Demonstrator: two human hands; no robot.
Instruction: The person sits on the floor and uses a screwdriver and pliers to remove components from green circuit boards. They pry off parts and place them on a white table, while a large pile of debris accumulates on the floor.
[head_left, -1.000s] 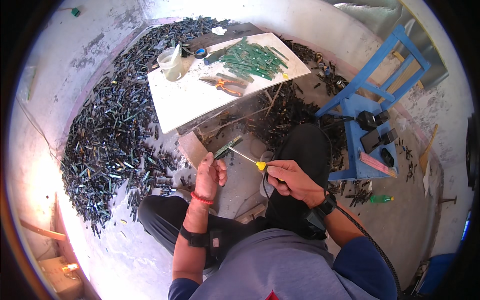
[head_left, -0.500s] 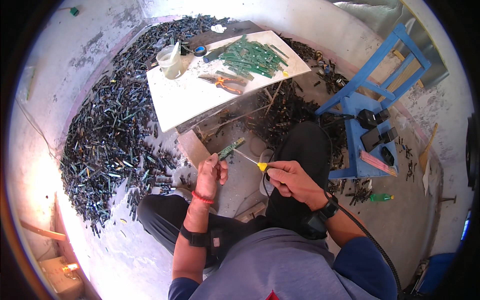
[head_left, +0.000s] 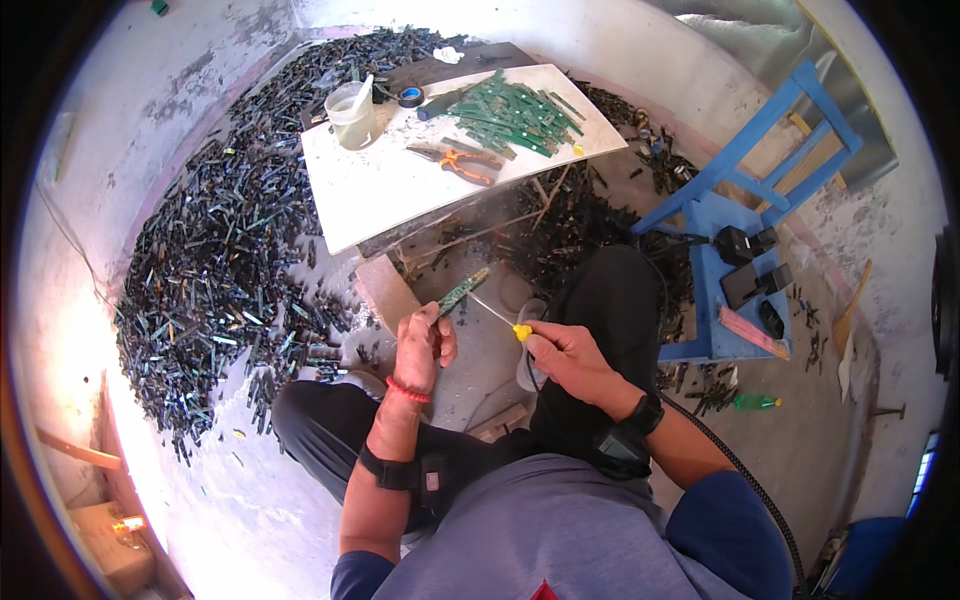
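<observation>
**Strip [head_left: 461,291] at left, tool [head_left: 521,332] at right**

Location: strip projects from the left hand [head_left: 420,350], beyond the near edge of the white surface [head_left: 350,205], not on it.

Fingers: left pinch the strip's lower end; right are closed on the tool behind its yellow collar. The tool's metal rod [head_left: 493,310] points at the strip, its tip just beside; contact cannot be told.

Handling (judged): light, stiff, thin; probably brittle if bent, not especially slippery. Best held by the long edges at one end, clear of the rod, which may be hot.

Appearance: long, narrow, green, speckled pale, yellowish toward the far end; slants up and rightward. Similar green pieces [head_left: 520,115] are heaped on the surface.
</observation>
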